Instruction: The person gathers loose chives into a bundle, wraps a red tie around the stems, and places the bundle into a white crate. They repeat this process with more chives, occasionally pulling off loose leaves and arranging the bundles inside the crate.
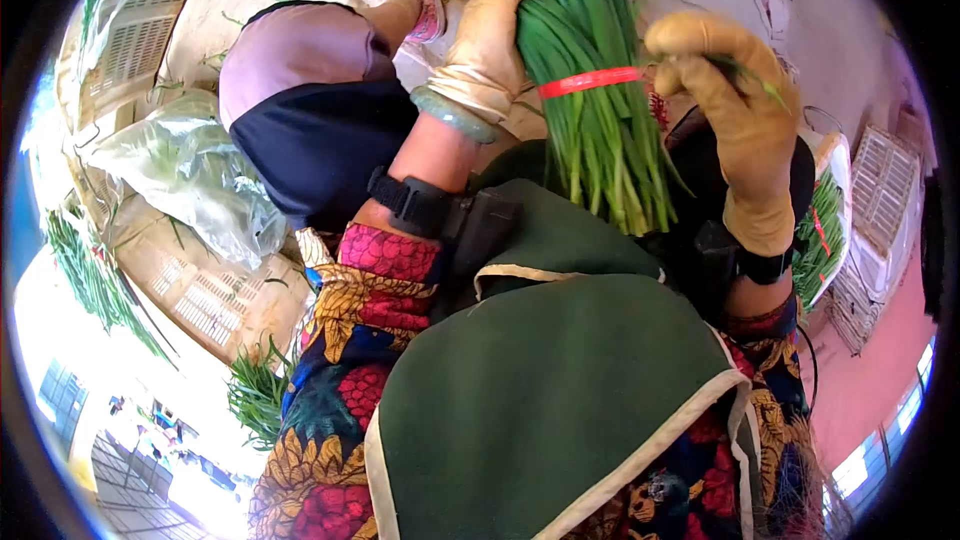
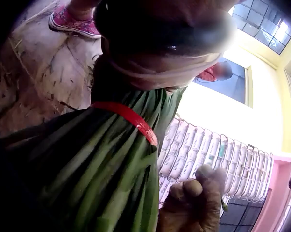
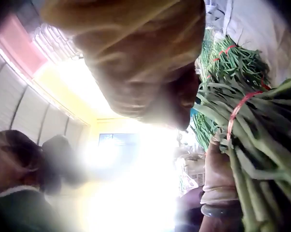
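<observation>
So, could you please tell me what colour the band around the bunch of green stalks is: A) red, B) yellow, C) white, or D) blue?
A: a red band circles the bunch of green stalks, which the left hand grips above it.

Floor: bare, pale concrete (image 2: 44, 72) littered with dry straw, partly covered by flattened cardboard (image 1: 190, 290) and a clear plastic bag (image 1: 190, 175). White slatted plastic crates (image 2: 208, 154) stand stacked against a pale yellow wall (image 2: 232, 116) with a pink base strip (image 2: 276, 193). Strong daylight enters through a gridded window (image 2: 263, 21) high in the wall, overexposing much of the right wrist view.
</observation>
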The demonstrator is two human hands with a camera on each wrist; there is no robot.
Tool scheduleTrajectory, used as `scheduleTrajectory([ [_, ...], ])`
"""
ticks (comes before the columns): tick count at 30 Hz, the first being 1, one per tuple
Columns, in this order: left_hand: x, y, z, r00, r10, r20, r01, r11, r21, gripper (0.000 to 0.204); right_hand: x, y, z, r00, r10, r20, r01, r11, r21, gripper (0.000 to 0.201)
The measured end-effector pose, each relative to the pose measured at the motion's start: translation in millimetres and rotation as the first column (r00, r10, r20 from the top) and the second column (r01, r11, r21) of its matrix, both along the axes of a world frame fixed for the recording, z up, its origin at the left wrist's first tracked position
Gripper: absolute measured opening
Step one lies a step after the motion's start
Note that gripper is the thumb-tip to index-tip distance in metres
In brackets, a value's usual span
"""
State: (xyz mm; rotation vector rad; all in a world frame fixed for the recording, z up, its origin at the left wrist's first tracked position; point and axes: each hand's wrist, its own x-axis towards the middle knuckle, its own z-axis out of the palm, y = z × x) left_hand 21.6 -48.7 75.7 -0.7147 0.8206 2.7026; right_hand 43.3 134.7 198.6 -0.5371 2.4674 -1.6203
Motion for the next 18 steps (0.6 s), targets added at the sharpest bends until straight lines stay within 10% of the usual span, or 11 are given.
scheduleTrajectory([
  [2, 1, 0, 10, 0.999, -0.021, -0.049, 0.018, 0.998, -0.054, 0.028, -11, -4, -2, 0.969, -0.052, 0.241, 0.1, 0.977, -0.19, 0.012],
  [7, 7, 2, 13, 0.993, -0.069, -0.092, 0.047, 0.974, -0.221, 0.023, -33, -11, -21, 0.96, 0.017, 0.278, -0.016, 1.0, -0.006, 0.011],
  [18, 16, 11, 18, 0.971, -0.012, -0.237, -0.063, 0.95, -0.306, 0.026, -41, -37, -55, 0.969, -0.005, -0.248, 0.111, 0.904, 0.413, 0.026],
])
